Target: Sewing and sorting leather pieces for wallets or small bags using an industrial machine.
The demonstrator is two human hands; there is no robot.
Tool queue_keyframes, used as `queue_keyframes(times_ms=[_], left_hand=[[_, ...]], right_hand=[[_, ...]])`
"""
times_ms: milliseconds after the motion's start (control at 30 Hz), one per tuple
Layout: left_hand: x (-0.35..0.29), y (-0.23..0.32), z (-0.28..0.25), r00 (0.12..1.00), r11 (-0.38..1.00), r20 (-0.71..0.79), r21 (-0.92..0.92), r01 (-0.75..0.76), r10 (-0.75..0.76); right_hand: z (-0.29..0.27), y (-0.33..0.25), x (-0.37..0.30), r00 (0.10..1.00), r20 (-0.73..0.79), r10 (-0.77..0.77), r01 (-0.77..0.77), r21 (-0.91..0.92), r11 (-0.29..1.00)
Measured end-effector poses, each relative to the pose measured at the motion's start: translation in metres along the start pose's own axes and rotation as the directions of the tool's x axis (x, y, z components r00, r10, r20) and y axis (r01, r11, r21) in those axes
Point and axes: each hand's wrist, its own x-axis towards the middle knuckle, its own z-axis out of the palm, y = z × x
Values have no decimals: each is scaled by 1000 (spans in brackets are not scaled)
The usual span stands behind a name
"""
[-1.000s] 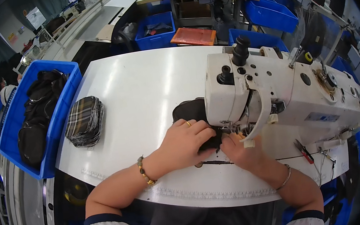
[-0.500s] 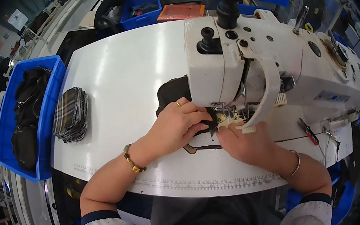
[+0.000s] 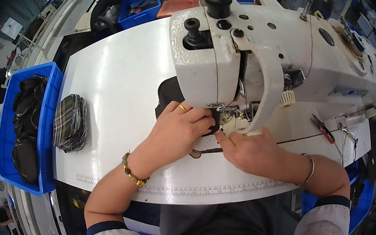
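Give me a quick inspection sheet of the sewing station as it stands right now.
Surface: white table, ruler strip along its near edge.
Job's things: black fabric piece lying under the head of the white sewing machine.
Clutter: stack of plaid pieces at the left; small snips at the right.
Grippers: left hand flat on the fabric; right hand beside the needle area, fingertips on the fabric edge.
Cables: nothing seen.
Surroundings: blue bin of black pieces at the table's left end; more blue bins behind the table.

Head view looks steeply down, close over sewing machine (fisheye).
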Motion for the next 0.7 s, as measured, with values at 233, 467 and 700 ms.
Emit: queue_keyframes(times_ms=[233, 467, 700], left_hand=[[-3, -9, 9, 996, 995, -90, -97, -23, 14], [-2, -13, 7, 992, 992, -114, -111, -60, 48], [3, -10, 3, 988, 986, -148, -155, -62, 39]], right_hand=[[8, 3, -1, 995, -99, -23, 35, 120, 992], [18, 8, 2, 966, -220, 135, -68, 286, 956], [14, 8, 4, 983, -150, 109, -74, 217, 973]])
